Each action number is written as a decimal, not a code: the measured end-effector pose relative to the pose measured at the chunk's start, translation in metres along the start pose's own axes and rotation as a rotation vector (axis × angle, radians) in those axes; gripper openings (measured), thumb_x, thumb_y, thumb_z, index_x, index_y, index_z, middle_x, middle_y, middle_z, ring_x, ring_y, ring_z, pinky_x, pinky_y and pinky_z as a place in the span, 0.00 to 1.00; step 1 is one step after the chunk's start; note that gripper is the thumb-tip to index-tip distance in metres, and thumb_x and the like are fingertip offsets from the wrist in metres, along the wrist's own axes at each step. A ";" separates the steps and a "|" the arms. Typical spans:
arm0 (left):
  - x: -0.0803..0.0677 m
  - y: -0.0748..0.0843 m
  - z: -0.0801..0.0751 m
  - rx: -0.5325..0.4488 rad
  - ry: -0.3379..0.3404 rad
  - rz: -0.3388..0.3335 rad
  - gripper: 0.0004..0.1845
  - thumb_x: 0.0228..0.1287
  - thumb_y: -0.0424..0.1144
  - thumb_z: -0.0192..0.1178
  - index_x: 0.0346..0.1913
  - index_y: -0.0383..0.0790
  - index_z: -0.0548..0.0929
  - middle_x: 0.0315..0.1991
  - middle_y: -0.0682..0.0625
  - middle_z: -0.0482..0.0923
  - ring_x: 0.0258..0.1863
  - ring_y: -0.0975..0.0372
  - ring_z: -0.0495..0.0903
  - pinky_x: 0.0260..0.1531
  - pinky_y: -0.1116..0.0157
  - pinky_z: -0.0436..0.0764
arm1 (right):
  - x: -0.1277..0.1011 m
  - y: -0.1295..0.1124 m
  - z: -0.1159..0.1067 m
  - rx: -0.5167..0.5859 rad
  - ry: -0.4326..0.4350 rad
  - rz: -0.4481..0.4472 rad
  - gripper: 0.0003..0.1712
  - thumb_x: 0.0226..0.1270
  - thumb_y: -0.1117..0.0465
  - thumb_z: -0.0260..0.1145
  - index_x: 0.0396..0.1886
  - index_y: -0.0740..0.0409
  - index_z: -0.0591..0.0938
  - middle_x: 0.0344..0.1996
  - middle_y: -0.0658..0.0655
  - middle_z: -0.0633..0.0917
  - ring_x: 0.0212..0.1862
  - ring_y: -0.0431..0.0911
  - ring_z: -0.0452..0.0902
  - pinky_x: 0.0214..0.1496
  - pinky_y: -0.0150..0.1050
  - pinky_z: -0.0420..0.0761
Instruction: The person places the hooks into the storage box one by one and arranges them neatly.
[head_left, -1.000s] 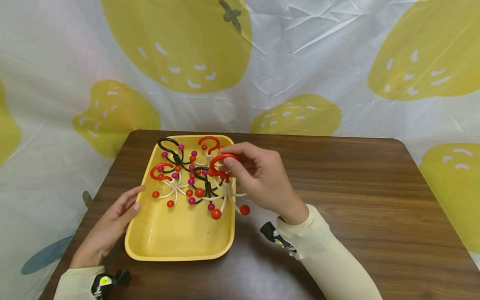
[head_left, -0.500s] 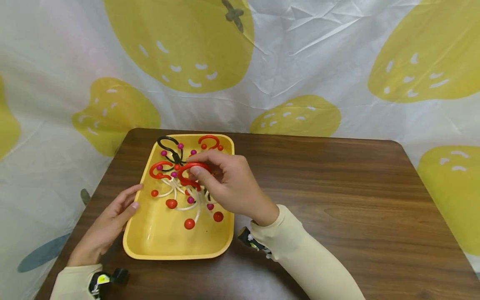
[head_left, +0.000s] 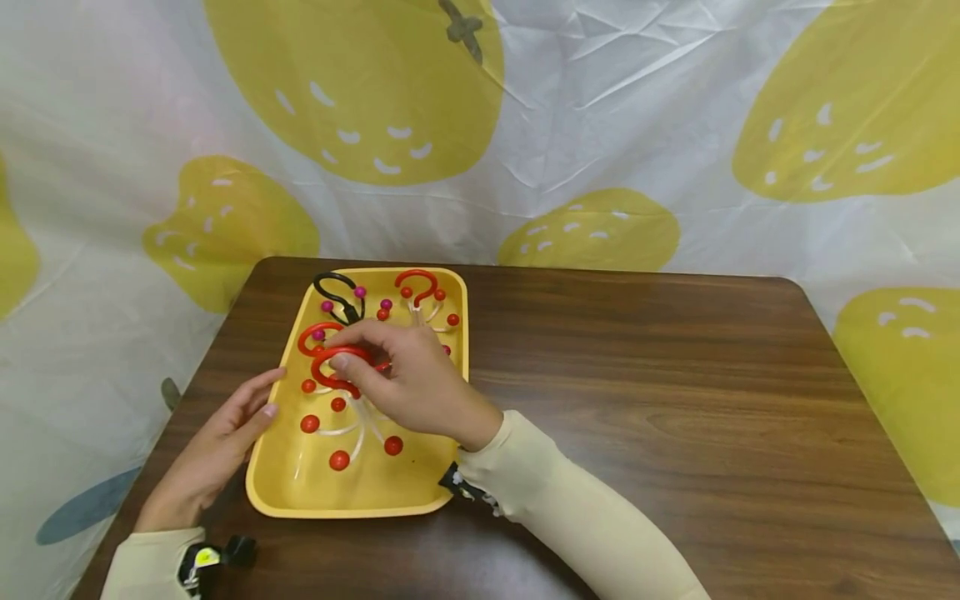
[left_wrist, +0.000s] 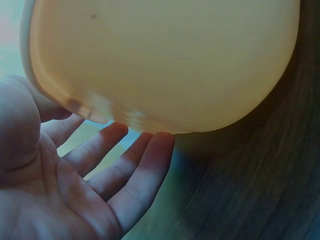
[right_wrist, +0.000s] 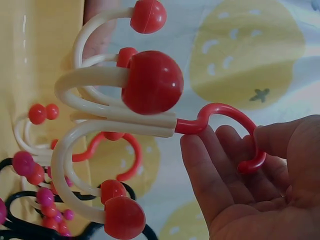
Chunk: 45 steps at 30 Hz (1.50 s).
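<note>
Lowering the red hook (head_left: pixel 339 367) into the yellow tray (head_left: pixel 360 498), lower left of frame — right hand (head_left: pixel 408 379) fingers pinched on its loop, left hand (head_left: pixel 217 450) fingers straight against the rim; release is needed next.

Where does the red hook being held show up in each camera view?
Head: red hook left of centre, over the yellow tray, in the right hand.
Left wrist: not in it.
Right wrist: red hook at right, on the fingers.
Shared landmark: the tray.
</note>
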<state>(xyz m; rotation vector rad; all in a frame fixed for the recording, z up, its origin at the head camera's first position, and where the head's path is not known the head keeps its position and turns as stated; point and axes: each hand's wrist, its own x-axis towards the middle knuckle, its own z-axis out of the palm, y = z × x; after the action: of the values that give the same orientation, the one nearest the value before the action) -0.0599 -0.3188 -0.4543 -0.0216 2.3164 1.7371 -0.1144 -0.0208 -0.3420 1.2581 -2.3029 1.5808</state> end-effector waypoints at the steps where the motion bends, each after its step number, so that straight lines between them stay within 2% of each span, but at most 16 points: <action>1: 0.000 0.000 0.000 0.002 0.000 -0.001 0.34 0.87 0.46 0.47 0.86 0.47 0.49 0.78 0.31 0.60 0.54 0.75 0.80 0.49 0.67 0.86 | 0.001 0.002 0.002 0.007 -0.002 0.012 0.10 0.77 0.60 0.69 0.52 0.57 0.88 0.39 0.50 0.93 0.39 0.26 0.85 0.69 0.38 0.77; 2: 0.000 0.000 0.000 0.002 0.001 -0.002 0.34 0.87 0.46 0.47 0.86 0.47 0.49 0.78 0.31 0.60 0.54 0.75 0.80 0.49 0.67 0.86 | 0.001 0.003 0.004 0.010 -0.006 0.024 0.10 0.77 0.60 0.69 0.52 0.57 0.88 0.39 0.50 0.93 0.39 0.26 0.85 0.73 0.42 0.72; 5: 0.001 0.000 -0.001 0.001 0.000 0.002 0.34 0.87 0.46 0.47 0.86 0.46 0.49 0.78 0.31 0.60 0.54 0.74 0.81 0.49 0.67 0.86 | 0.002 0.007 0.010 0.038 -0.017 0.052 0.11 0.77 0.60 0.69 0.53 0.57 0.88 0.40 0.50 0.93 0.38 0.26 0.84 0.73 0.40 0.72; 7: 0.001 0.001 -0.001 0.001 0.000 0.007 0.34 0.87 0.46 0.47 0.86 0.46 0.49 0.78 0.31 0.60 0.54 0.74 0.81 0.49 0.67 0.86 | 0.002 0.010 0.015 0.059 -0.030 0.063 0.11 0.76 0.61 0.70 0.54 0.58 0.88 0.40 0.51 0.93 0.37 0.27 0.84 0.54 0.31 0.82; 9: 0.000 0.000 -0.001 0.002 -0.001 0.005 0.34 0.87 0.46 0.47 0.86 0.47 0.49 0.78 0.31 0.60 0.54 0.75 0.81 0.49 0.67 0.86 | 0.001 0.013 0.018 0.060 -0.044 0.073 0.12 0.76 0.60 0.70 0.54 0.58 0.88 0.40 0.52 0.93 0.36 0.28 0.85 0.45 0.27 0.83; 19: -0.001 0.001 0.001 0.026 0.003 0.000 0.34 0.86 0.49 0.48 0.86 0.50 0.51 0.79 0.32 0.59 0.55 0.77 0.79 0.50 0.69 0.85 | 0.002 0.021 0.037 0.007 -0.100 0.131 0.09 0.75 0.58 0.70 0.50 0.53 0.88 0.39 0.46 0.93 0.40 0.25 0.85 0.47 0.20 0.82; 32: 0.000 -0.001 0.001 0.017 0.003 0.019 0.33 0.87 0.46 0.47 0.86 0.48 0.50 0.78 0.33 0.60 0.56 0.77 0.79 0.50 0.69 0.84 | 0.003 0.025 0.049 0.026 -0.154 0.203 0.07 0.74 0.58 0.71 0.48 0.52 0.88 0.37 0.45 0.91 0.40 0.24 0.83 0.46 0.21 0.81; 36: 0.000 0.000 0.001 0.019 0.009 0.014 0.33 0.87 0.46 0.47 0.86 0.47 0.50 0.78 0.33 0.60 0.55 0.77 0.79 0.50 0.69 0.85 | 0.002 0.027 0.052 0.035 -0.192 0.211 0.06 0.73 0.59 0.71 0.46 0.52 0.88 0.37 0.44 0.91 0.38 0.23 0.82 0.43 0.21 0.80; 41: 0.000 0.000 0.000 0.010 0.005 -0.003 0.34 0.87 0.46 0.48 0.86 0.48 0.49 0.79 0.32 0.59 0.54 0.78 0.80 0.49 0.69 0.85 | 0.002 0.029 0.054 0.044 -0.248 0.249 0.05 0.73 0.59 0.72 0.46 0.50 0.88 0.37 0.41 0.91 0.41 0.23 0.83 0.45 0.20 0.80; 45: 0.000 0.001 0.001 0.004 0.002 -0.014 0.34 0.87 0.47 0.48 0.86 0.48 0.49 0.80 0.32 0.58 0.54 0.78 0.80 0.49 0.68 0.86 | 0.001 0.029 0.054 0.052 -0.256 0.272 0.05 0.73 0.59 0.73 0.46 0.49 0.88 0.37 0.40 0.91 0.41 0.24 0.83 0.46 0.21 0.80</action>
<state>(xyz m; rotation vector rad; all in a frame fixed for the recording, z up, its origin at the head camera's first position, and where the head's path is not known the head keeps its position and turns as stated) -0.0603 -0.3177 -0.4540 -0.0384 2.3162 1.7262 -0.1143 -0.0613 -0.3885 1.2695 -2.7088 1.6525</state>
